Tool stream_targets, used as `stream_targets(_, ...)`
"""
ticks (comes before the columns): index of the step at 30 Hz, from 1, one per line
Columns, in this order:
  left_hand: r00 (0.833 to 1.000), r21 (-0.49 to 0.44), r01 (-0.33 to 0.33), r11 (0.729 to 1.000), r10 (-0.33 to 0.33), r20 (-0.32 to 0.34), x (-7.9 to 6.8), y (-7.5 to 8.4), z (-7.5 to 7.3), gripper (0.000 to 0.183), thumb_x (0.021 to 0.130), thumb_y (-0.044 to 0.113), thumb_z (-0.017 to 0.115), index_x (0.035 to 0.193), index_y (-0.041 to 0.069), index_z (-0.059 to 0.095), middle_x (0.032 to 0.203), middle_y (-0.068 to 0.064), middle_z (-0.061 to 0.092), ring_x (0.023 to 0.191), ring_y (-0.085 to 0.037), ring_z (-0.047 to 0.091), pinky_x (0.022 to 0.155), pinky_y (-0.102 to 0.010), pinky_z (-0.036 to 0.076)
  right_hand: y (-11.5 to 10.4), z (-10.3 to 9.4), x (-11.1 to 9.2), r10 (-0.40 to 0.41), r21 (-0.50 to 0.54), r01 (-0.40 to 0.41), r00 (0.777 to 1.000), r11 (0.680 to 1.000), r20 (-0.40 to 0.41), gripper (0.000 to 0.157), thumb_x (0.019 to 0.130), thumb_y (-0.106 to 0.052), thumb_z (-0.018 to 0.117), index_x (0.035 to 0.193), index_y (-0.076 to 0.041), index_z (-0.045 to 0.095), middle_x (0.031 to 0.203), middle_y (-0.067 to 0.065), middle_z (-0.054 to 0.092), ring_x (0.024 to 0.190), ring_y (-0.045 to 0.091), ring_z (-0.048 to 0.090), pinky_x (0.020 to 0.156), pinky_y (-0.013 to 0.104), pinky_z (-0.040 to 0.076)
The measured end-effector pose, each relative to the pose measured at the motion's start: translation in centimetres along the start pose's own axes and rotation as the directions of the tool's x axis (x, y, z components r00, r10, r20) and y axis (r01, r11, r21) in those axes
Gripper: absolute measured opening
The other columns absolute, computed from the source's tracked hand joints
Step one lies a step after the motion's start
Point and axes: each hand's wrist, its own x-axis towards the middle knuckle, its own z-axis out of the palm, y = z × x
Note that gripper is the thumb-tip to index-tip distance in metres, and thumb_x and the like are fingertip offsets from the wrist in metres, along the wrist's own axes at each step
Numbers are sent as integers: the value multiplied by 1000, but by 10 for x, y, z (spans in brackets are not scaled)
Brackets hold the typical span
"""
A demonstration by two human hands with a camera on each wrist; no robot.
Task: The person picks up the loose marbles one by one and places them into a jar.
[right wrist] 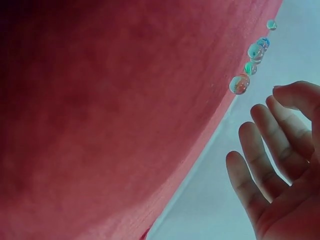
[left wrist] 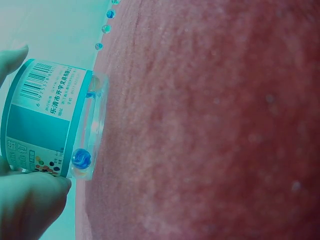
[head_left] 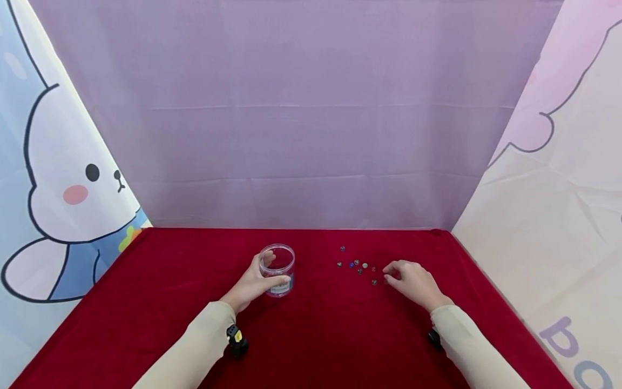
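My left hand (head_left: 250, 284) grips a clear plastic jar (head_left: 279, 292), fingers and thumb curled round its side. Seen from the left wrist, the jar carries a printed label (left wrist: 55, 92) with a barcode, and a blue swirled marble (left wrist: 81, 158) shows through its clear bottom. To the right, small glass marbles lie scattered on the red cloth, among them a blue marble (head_left: 351, 265) and a greenish marble (head_left: 365, 265). My right hand (head_left: 417, 281) hovers at the right side of this group, fingers loosely bent. In the right wrist view its fingers (right wrist: 250, 145) are spread and hold nothing visible.
Red cloth (head_left: 316, 340) covers the table. A plain purple curtain (head_left: 311, 119) hangs along the back edge, with printed cartoon sheets on the left (head_left: 73, 162) and right (head_left: 549, 216). Each wrist wears a small black device, such as the left one (head_left: 237, 341).
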Motion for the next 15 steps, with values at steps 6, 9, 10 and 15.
stream_targets(6, 1000, 4, 1, 1000, -1, -1, 1, 0, 0, 101, 76, 39, 89, 152, 18, 25, 156, -7, 33, 145, -32, 28, 110, -57, 35, 0, -1, 1, 31, -6, -31, 998, 999, 46, 18, 90, -18, 76, 108, -13, 75, 98, -4, 70, 85, 14, 63, 73, 38, 55)
stream_targets(9, 1000, 4, 0, 1000, 0, -3, 1, 1, 0, 101, 76, 39, 89, 152, 18, 25, 156, -7, 33, 144, -32, 28, 110, -57, 35, -1, -2, 1, 42, -2, -42, 997, 999, 67, 18, 90, -17, 76, 107, -12, 75, 97, -3, 70, 85, 14, 63, 72, 39, 55)
stream_targets(10, 1000, 3, -1, 1000, 1, -4, 1, 1, 0, 102, 76, 39, 89, 152, 18, 25, 156, -7, 34, 144, -33, 28, 110, -57, 35, -1, -2, 1, 42, -4, -42, 996, 999, 73, 17, 90, -17, 76, 106, -12, 75, 97, -3, 70, 85, 14, 63, 72, 39, 55)
stream_targets(15, 1000, 5, 0, 1000, 0, 0, 0, 1, 0, 101, 76, 38, 88, 152, 17, 24, 157, -8, 33, 144, -33, 28, 110, -56, 35, -1, 0, 3, 39, -35, -36, 994, 999, 100, 13, 90, -17, 76, 102, -14, 75, 93, -5, 69, 83, 13, 63, 73, 40, 54)
